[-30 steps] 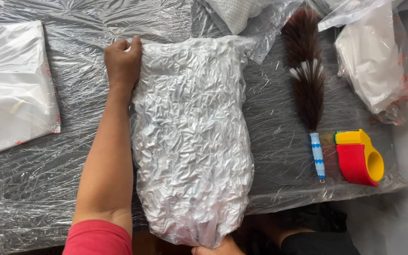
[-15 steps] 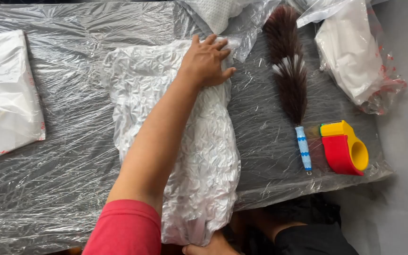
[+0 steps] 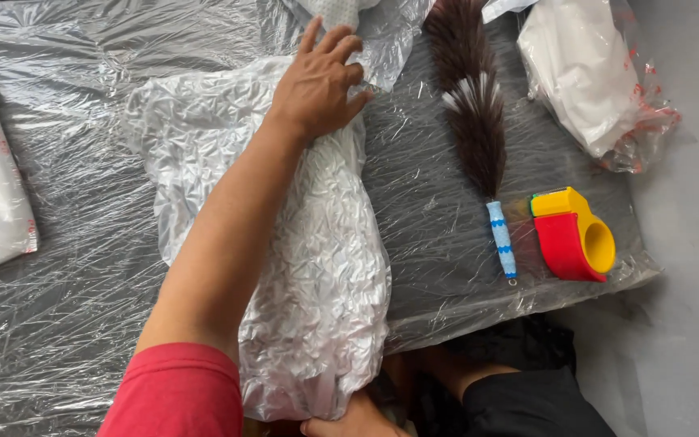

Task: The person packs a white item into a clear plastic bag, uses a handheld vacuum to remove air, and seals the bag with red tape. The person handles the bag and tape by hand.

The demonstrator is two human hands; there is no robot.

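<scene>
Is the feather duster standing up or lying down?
Lying down. The feather duster lies flat on the plastic-covered table, handle toward the person, beside the tape dispenser.

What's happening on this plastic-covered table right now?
A person in a red sleeve presses their left hand flat on the far end of a crinkled, silvery-white vacuum-packed bundle, while their right hand grips its near end at the table edge. Beside it lie a dark feather duster with a blue-and-white handle and a red-and-yellow tape dispenser; both are untouched.
</scene>
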